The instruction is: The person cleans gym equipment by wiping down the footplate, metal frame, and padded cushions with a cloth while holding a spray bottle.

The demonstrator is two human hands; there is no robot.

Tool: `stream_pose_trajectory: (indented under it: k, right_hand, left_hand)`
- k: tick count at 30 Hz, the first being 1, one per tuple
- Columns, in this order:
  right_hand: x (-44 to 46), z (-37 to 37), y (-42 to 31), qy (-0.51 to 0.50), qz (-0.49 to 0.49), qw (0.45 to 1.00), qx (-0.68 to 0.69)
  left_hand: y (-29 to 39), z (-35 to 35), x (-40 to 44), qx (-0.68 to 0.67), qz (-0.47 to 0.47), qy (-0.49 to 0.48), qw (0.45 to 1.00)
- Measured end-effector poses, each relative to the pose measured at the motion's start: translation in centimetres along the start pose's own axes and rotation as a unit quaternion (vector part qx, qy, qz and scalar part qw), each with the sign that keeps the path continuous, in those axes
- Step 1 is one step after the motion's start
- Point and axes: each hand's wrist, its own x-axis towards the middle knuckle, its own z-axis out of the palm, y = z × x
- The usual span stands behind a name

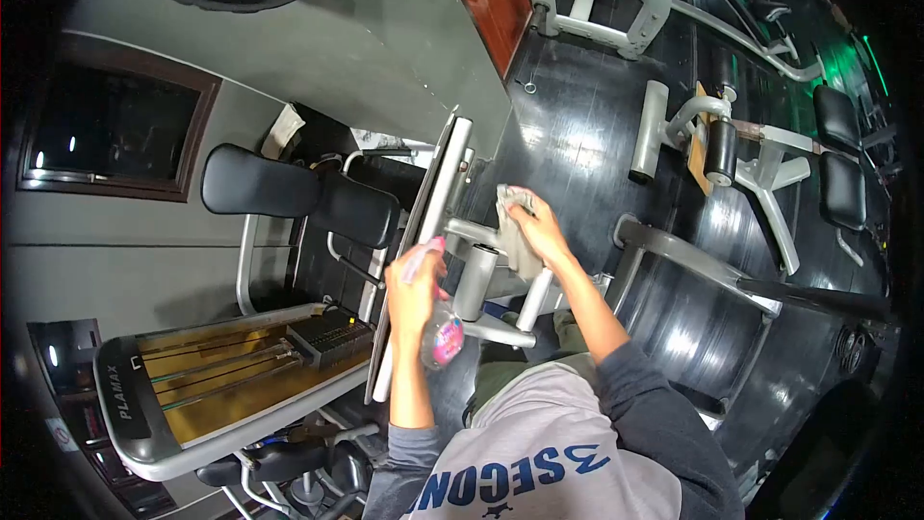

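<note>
My left hand (pixel 412 291) is wrapped round the pink neck and trigger of a clear spray bottle (pixel 445 339) with a pink label. The bottle hangs beside a long, pale metal frame post (pixel 445 178). To the right, my right hand (pixel 541 229) grips a grey-beige cloth (pixel 518 243), which droops below the fingers. Between and just below the two hands is a grey cylindrical roller (pixel 475 283) on the machine's metal frame.
A weight-stack machine (pixel 221 385) and a black padded seat (pixel 260 181) are at the left. On the dark floor (pixel 577 144) at the right stand a roller bench (pixel 760 149) and a low metal frame (pixel 693 255). A grey wall (pixel 318 58) is at the upper left.
</note>
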Motion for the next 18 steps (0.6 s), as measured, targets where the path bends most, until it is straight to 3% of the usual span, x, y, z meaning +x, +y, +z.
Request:
stream_pose_trajectory:
  k: [3, 10, 12, 16, 18]
  right_hand:
    - [-2.9, -1.8, 0.7, -0.041, 0.014, 0.998, -0.041]
    - [-6.0, -1.7, 2.3, -0.015, 0.019, 0.993, -0.115]
    - [-5.8, -0.6, 2.0, 0.012, -0.045, 0.986, -0.157]
    - [-4.4, 3.3, -2.3, -0.041, -0.131, 0.972, -0.192]
    - [-2.4, 4.9, -1.2, -0.079, -0.25, 0.918, -0.296]
  left_hand:
    - [-3.2, 1.5, -0.6, -0.019, -0.023, 0.021, 0.999]
    - [-7.7, 3.6, -0.1, -0.059, -0.028, 0.087, 0.994]
    - [-8.2, 3.6, -0.2, -0.097, -0.006, 0.084, 0.992]
    - [-9.1, 3.1, -0.8, -0.129, -0.018, 0.078, 0.988]
    - [-11.2, 3.1, -0.9, -0.204, -0.028, 0.068, 0.976]
